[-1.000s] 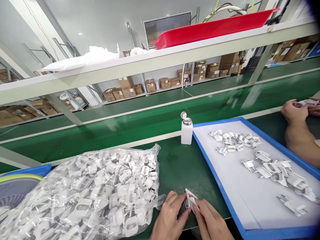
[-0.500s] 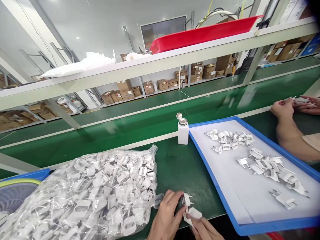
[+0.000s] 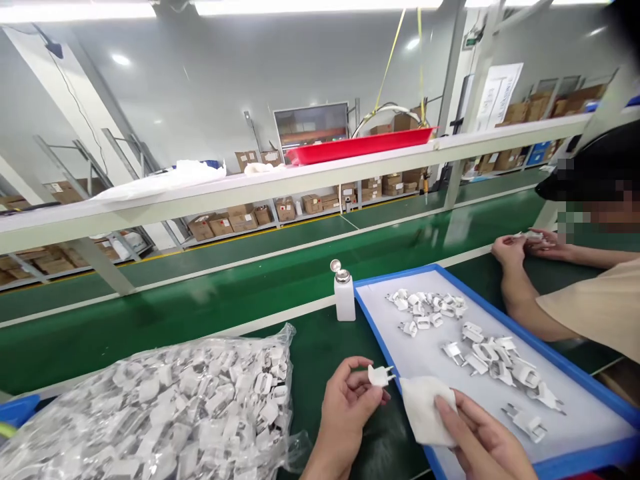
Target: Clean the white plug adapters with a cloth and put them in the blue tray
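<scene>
Plug [image 3: 379,376] and cloth [image 3: 429,411] pinched in 2 nearly closed hands [image 3: 349,408], between bulging plastic bag [image 3: 165,407] and plug-strewn tray [image 3: 485,413].

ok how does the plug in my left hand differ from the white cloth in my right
The plug is a small chunky block with prongs, while the white cloth is a thin, flat sheet without any. The plug looks clearly smaller than the cloth. The left hand holds the plug by its body, prongs outward; the right hand pinches the cloth at one side. Both are white.
</scene>
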Motion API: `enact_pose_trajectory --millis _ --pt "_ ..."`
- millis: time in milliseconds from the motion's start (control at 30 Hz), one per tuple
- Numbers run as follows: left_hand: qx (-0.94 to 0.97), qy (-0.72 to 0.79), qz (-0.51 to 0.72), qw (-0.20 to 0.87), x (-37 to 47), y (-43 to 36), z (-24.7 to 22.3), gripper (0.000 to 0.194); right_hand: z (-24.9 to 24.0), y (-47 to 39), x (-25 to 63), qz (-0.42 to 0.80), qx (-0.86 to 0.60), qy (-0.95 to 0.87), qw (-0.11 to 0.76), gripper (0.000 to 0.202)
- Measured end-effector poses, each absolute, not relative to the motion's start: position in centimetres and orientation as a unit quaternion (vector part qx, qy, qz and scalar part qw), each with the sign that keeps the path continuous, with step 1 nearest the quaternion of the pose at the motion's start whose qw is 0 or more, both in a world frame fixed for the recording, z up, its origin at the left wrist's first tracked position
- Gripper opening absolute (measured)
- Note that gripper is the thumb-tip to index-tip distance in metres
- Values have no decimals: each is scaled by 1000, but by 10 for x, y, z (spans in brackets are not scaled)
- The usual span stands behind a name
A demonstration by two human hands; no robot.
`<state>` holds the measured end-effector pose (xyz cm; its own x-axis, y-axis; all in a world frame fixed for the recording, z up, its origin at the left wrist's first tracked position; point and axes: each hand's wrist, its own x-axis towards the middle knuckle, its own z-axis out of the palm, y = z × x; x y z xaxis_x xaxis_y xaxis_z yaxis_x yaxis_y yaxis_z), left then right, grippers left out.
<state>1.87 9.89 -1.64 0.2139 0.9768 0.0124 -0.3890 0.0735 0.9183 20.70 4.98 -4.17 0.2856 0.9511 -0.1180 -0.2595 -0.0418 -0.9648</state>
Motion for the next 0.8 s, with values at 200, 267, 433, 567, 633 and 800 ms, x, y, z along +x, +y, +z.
enact_pose_trajectory --millis 200,267,433,567,633,800 --pt "319 290 544 720 41 121 -6 36 -19 90 201 519 -470 -220 679 51" --pt "253 299 551 737 43 124 -21 38 -29 89 193 509 -477 -245 673 51" --pt "158 297 543 769 43 118 -43 41 -47 78 175 468 -494 -406 610 44" --pt "164 304 537 769 39 110 -37 35 -42 73 164 368 -552 -470 582 37" --pt "210 302 526 767 38 107 -33 35 -37 71 159 339 -556 -494 577 29" --pt "335 296 501 741 34 103 -33 32 -29 66 149 289 -528 -527 600 25"
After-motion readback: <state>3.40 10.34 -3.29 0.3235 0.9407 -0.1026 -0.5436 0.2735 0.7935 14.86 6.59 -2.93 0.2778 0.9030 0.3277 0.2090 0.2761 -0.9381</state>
